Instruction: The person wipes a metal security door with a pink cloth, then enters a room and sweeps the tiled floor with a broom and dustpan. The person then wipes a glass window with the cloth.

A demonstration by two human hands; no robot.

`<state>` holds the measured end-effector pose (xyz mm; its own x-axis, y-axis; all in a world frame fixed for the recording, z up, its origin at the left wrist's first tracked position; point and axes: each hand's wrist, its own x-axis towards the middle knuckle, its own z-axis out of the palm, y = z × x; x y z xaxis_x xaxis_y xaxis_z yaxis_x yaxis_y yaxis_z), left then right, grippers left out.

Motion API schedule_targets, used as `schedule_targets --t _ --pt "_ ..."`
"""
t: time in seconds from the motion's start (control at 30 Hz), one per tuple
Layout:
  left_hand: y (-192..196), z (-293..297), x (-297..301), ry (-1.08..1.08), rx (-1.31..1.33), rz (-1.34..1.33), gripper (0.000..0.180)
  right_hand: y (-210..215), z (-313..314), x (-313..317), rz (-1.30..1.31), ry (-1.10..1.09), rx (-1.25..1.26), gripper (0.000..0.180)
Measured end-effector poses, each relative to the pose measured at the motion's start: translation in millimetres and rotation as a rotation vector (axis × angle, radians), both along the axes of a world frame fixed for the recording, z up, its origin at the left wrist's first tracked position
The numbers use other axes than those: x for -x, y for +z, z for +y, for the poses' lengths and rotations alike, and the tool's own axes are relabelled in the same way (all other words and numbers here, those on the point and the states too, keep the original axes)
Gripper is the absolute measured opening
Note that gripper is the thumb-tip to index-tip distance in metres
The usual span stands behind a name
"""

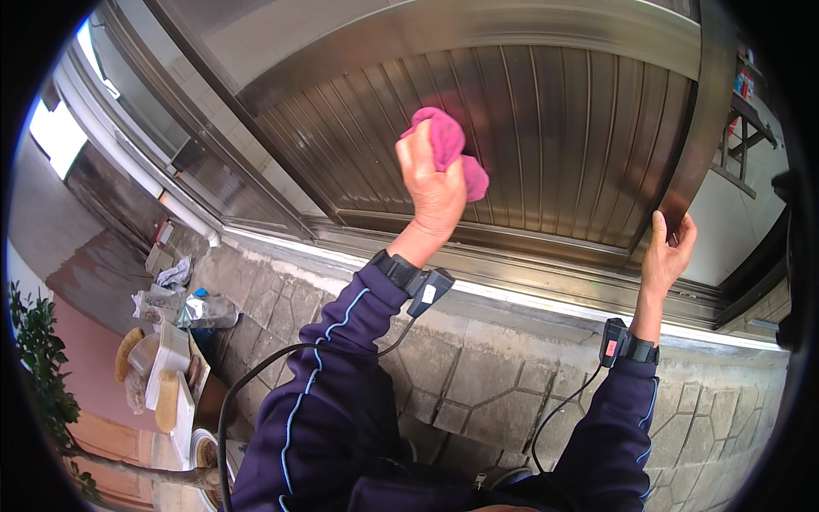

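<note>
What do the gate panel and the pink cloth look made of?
Gate panel: looks like stainless steel, brushed and glossy, with ribbed vertical slats that catch reflections. Pink cloth: soft fabric, maybe microfibre or terry, bunched in the left hand. Right hand grips the gate's edge.

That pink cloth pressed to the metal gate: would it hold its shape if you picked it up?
Probably not. The pink cloth bunches in soft folds around the left hand, so it looks floppy. It seems light, since that hand alone holds it against the ribbed gate panel. It should not roll.
</note>
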<state>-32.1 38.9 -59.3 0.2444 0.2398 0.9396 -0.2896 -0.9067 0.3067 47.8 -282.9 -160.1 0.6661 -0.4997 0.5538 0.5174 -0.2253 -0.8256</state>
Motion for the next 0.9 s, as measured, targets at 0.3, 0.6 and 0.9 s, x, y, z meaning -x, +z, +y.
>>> schedule_targets --t 0.3,0.6,0.9 --pt "48.9 -4.7 -0.9 -0.069 -0.368 0.030 0.057 1.4 0.4 2.8 -0.024 -0.010 0.011 0.050" --pt "65.6 -14.0 -17.9 0.124 -0.138 -0.165 0.054 7.6 3.1 6.0 -0.046 -0.011 0.013 0.048" --pt "40.2 -153.2 -40.7 -0.117 -0.725 -0.032 0.054 7.3 1.4 7.0 -0.038 -0.004 -0.013 0.048"
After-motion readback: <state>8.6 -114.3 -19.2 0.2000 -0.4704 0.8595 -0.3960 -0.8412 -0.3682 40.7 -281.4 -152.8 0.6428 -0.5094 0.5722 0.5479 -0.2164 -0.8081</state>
